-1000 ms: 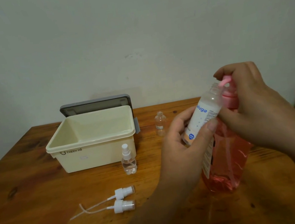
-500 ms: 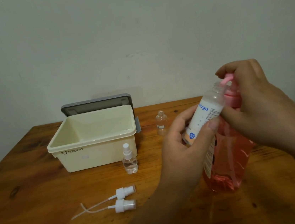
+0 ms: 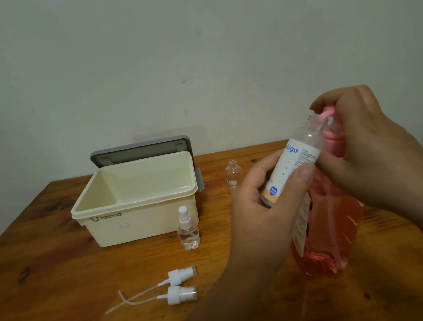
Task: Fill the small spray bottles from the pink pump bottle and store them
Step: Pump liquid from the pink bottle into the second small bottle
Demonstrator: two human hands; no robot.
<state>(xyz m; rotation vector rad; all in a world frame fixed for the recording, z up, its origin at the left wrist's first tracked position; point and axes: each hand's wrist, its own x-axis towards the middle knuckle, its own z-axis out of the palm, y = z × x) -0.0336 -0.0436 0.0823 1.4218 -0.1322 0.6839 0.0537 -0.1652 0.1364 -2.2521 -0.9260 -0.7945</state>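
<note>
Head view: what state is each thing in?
labelled bottle, uncapped, tilted, mouth at the pump spout, held by left grip
pump bottle, upright on table, mostly full, right grip curled over its pump head
box, open, lid raised behind
capped bottle, upright, sprayer on, partly filled
bare bottle, upright, uncapped, looks empty
two sprayers, detached, lying on table

Left grip (image 3: 264, 207) and right grip (image 3: 364, 152) close together, fingers curled.
</note>
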